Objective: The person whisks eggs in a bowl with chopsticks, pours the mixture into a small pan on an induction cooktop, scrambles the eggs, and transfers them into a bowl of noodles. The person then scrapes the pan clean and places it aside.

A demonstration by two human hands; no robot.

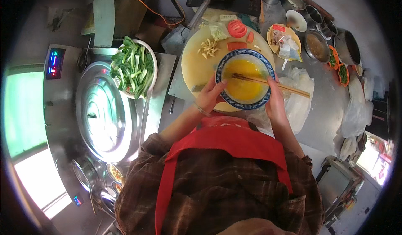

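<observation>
A blue-and-white patterned bowl (220, 93) of beaten yellow egg (245, 90) is held up between my two hands. My left hand (209, 95) grips its left side, fingers curled around the rim. On the opposite side my right hand (274, 101) clasps the wall. A pair of chopsticks (291, 89) lies across the bowl, tips in the egg and thick ends jutting out past my right hand. Beneath is a round cutting board (191, 57), partly covered by the bowl. It bears pale chopped pieces (208, 48) and red tomato slices (237, 29).
To the left, a white basket of leafy greens (134, 67) sits beside a large shiny round lid (102, 111). A pan handle (200, 12) reaches over the board's far edge. Plastic bags (299, 105), metal bowls (317, 46) and a pot (347, 46) occupy the right counter.
</observation>
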